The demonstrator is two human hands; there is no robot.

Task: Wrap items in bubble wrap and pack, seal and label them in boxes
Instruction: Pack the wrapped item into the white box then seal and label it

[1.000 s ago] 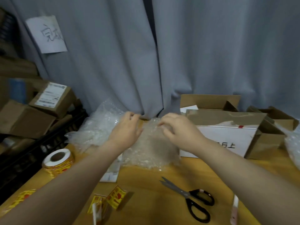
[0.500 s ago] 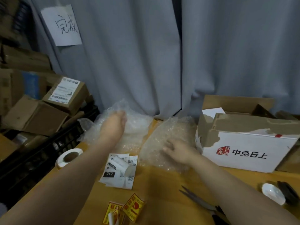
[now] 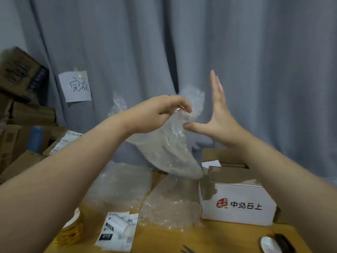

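Above the far edge of the table (image 3: 218,238): one bubble wrap sheet (image 3: 169,152), aloft, pinched at its top by the left hand (image 3: 155,114), lower end hanging beside the white box (image 3: 237,203) at the right edge. Right hand (image 3: 218,121) spread flat, fingers straight, thumb tip touching the sheet. Near edge: printed labels (image 3: 118,229).

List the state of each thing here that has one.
Left hand: pinches the bubble wrap sheet.
Bubble wrap sheet: held up, hanging above the table.
Right hand: open, fingers straight.
White box: open, flaps up.
Spare bubble wrap: flat on the table.
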